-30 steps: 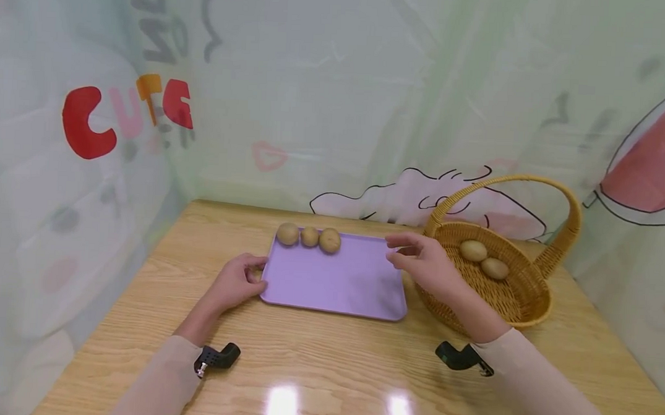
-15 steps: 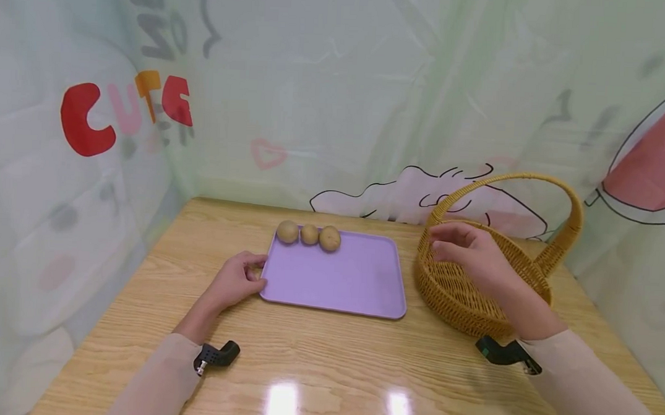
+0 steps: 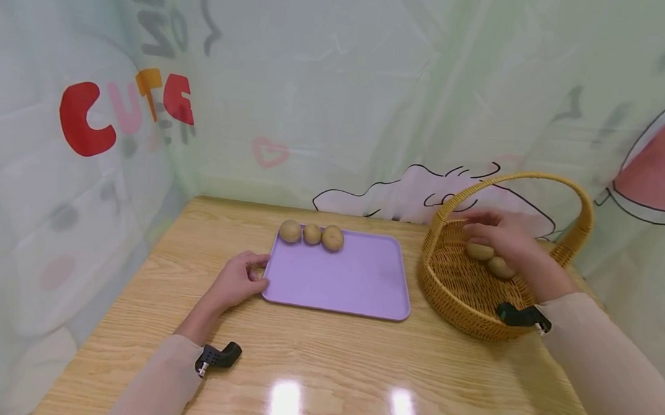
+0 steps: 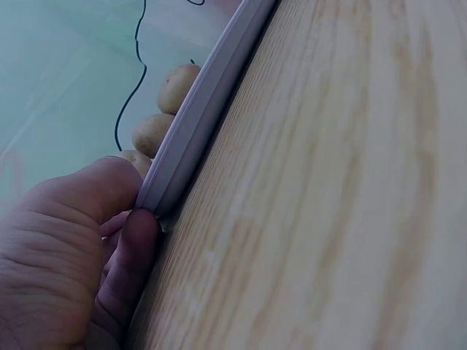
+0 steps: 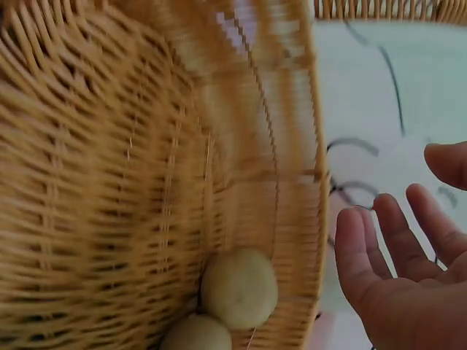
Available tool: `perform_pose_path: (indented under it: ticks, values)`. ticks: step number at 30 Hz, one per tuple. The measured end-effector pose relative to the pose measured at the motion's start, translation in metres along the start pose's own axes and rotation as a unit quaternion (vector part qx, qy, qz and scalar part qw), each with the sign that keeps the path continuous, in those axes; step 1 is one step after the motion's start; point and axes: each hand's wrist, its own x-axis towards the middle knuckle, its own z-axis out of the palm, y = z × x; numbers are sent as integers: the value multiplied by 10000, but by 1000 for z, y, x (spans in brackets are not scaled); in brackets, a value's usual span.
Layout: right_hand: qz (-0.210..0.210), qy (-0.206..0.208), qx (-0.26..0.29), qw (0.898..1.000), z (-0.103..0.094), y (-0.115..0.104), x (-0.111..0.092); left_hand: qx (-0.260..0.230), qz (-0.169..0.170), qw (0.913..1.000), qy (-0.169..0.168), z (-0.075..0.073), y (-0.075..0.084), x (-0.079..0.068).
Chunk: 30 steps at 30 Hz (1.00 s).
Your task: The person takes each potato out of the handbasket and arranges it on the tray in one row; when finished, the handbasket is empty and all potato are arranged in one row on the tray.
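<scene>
"Potatoes [image 3: 312, 234], in two lots. What surrounds them?"

"Backdrop sheet [image 3: 342, 109], pale green-grey, printed with line drawings and coloured letters (red, pink and orange, off to the left). Below it, wood-grain table [image 3: 325, 368], two bright glare patches on the near part."

"Standing on the table?"

"Wicker basket [image 3: 461, 317] on the right, tall arched handle [image 3: 540, 176] above it. Just beside it, narrow gap between, a lilac tray [image 3: 352, 276], lying flat."

"Hands?"

"Left hand [image 3: 240, 281] at the tray's left side: digits bent, thumb and finger holding the rim, remaining fingers mostly hidden. Right hand [image 3: 512, 240] above the far part of the basket: fingers loosely bent and parted, thumb well clear of them, nothing held. Right wrist view shows that gap plainly (weave blurred there)."

"On the wrists?"

"Dark fittings, left mount [image 3: 217, 356] and right mount [image 3: 523, 315]."

"And each potato's exact spot?"

"Three in a close row at the tray's far left corner, brownish skins, middle one looking smallest. Left wrist view has the same three, beyond the tray's rim. Two more inside the basket, towards the far right wall: rear potato [image 3: 478, 251] and front potato [image 3: 501, 268], close together, partly screened by the right hand in the head view. Right wrist view cuts one off at its lower edge."
</scene>
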Motion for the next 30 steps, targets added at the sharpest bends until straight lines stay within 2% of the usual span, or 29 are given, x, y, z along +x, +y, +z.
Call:
perform_pose_path:
  ticks: [7,13,15,24,30]
  values:
    - [518,68,-899,9946,-18,21,10,-125,99,9999,-24,4,-1,-1]
    - [286,154,-1654,9857,-30,43,15,-199,33,9998,-59,6,2,0]
    - [185,74,-1752,9843,-30,47,17,-230,6,9997,-55,5,4,0]
    - [353,-651,-1938,9782,-24,55,25,-196,-62,9998,-61,-1,3,2]
    - [213,-806,-2149,9731,-18,58,32,-163,-105,9998,-70,-2,3,0]
